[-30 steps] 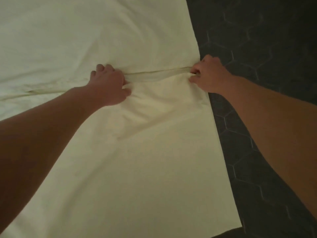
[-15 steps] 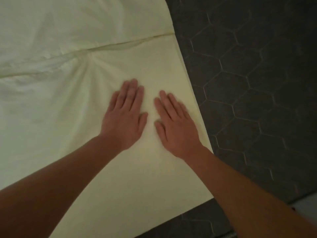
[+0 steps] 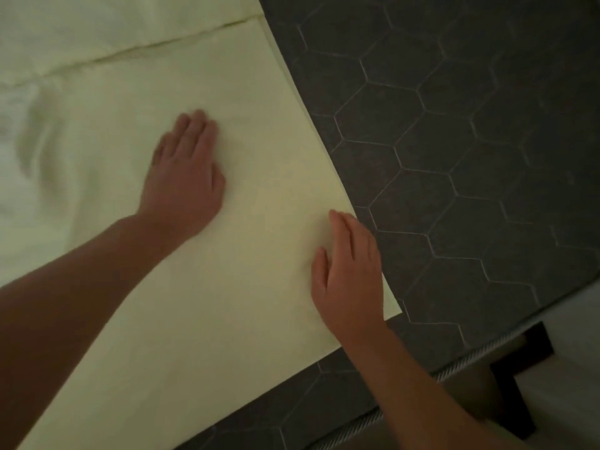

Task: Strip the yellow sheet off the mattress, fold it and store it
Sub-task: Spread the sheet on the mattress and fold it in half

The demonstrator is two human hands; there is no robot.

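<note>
Lying flat on the mattress (image 3: 454, 157) (dark, hexagon-quilted top), the yellow sheet (image 3: 259, 157) has one fold line across its upper part. Left hand (image 3: 185, 177) presses on it w/ fingers straight, palm down. Right hand (image 3: 350, 274), fingers also straight, rests at the sheet's right edge.
</note>
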